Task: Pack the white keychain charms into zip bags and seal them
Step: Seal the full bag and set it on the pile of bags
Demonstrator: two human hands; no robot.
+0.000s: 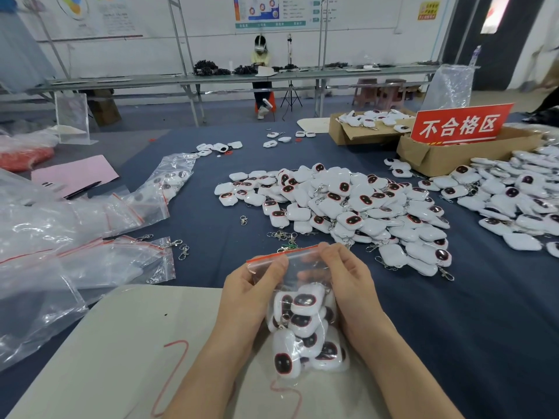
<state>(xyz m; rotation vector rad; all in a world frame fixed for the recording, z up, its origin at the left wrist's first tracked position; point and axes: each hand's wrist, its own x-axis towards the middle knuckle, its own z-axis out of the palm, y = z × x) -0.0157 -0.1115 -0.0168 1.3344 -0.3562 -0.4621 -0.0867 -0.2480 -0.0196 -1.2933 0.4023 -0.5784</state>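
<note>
The bag [304, 269], stuffed with charms [302, 322], is held upright over a beige board [121, 343]. The left hand [248, 294] and right hand [348, 285] each pinch its red zip strip at the top. Just beyond the bag lies a loose pile [348, 207] of charms; left of the bag, empty bags [121, 255]; beyond it to the right, a box [438, 155].

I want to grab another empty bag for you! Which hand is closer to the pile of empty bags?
Left. The left hand pinches the filled bag at the zip end nearest the empty bags; the right hand pinches the other end, farther away.
</note>
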